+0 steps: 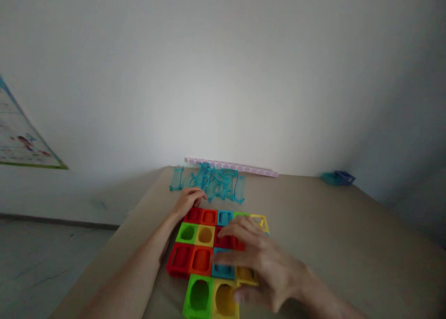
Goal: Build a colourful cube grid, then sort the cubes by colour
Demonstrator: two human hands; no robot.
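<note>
A flat array of square, hollow building blocks (201,260) in red, orange, yellow, green and blue lies on the table in front of me. Its rows sit edge to edge, with a green block (188,305) and a yellow block (226,313) nearest me. My right hand (259,256) is over the right part of the array, fingers apart, and hides several blocks; whether it touches them I cannot tell. At the far left corner, my left hand (190,200) rests beside a red block (193,215), its fingers bent loosely with nothing visible in them.
Beyond the blocks lies a pile of translucent teal plastic pieces (221,183). A purple patterned strip (232,166) runs along the wall behind it. At the table's (331,235) far right stands a dark blue container (344,177). A poster (24,137) hangs on the left wall.
</note>
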